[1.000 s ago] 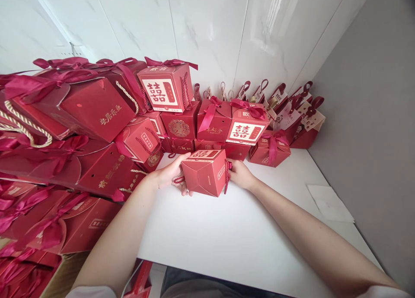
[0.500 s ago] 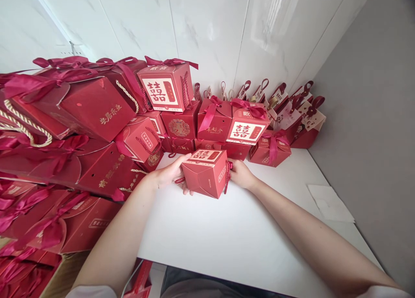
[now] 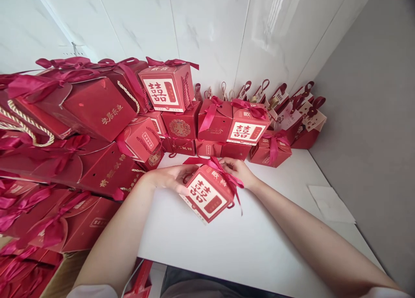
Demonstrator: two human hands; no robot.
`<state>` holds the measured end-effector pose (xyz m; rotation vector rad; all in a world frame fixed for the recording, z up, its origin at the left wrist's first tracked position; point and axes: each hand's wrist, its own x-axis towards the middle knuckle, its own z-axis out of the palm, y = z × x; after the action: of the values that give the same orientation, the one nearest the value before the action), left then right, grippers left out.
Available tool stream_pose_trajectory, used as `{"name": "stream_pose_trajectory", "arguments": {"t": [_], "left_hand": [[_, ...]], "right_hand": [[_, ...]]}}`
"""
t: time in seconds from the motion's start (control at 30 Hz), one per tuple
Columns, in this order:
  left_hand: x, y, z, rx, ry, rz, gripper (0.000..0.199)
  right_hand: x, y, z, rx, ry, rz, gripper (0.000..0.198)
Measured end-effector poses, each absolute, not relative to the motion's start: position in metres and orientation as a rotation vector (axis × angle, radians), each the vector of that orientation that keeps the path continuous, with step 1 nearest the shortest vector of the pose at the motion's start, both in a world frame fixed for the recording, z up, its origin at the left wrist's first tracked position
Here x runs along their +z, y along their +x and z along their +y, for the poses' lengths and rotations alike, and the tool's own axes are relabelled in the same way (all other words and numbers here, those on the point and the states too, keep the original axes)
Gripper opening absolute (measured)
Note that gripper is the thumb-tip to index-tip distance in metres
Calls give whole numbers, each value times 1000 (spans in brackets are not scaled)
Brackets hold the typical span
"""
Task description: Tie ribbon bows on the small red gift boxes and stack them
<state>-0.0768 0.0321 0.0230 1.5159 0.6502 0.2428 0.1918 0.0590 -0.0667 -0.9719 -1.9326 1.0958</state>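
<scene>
Red gift box (image 3: 207, 196) sits tilted between both hands: left hand (image 3: 173, 177) fingers clamped on its side, right hand (image 3: 238, 170) fingers pinching its ribbon (image 3: 223, 170) above the tabletop (image 3: 246, 242).

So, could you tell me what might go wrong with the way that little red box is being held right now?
The small red box is tilted between the left hand and right hand, gripped only near its top, so it might slip onto the white table. Its ribbon bow lies under the fingers and could be crushed or pulled loose. The leaning stack of large boxes close by could be nudged.
</scene>
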Motion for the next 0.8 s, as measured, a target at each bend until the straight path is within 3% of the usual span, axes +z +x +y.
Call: {"name": "stream_pose_trajectory", "arguments": {"t": [0.27, 0.5, 0.57, 0.63, 0.8], "left_hand": [[23, -83, 33, 384, 1512, 833, 71], [15, -73, 41, 1107, 1728, 1376, 39], [29, -61, 29, 1162, 1888, 1392, 35], [47, -46, 14, 971, 2125, 1288, 41], [72, -16, -16, 278, 2476, 1404, 100]], "right_hand": [[-76, 192, 63, 1093, -1001, -1953, 22], [-75, 191, 63, 1072, -996, -1977, 20], [-75, 191, 63, 1058, -996, -1981, 20], [-75, 191, 63, 1044, -994, -1986, 21], [-72, 191, 63, 1014, -991, -1999, 21]]}}
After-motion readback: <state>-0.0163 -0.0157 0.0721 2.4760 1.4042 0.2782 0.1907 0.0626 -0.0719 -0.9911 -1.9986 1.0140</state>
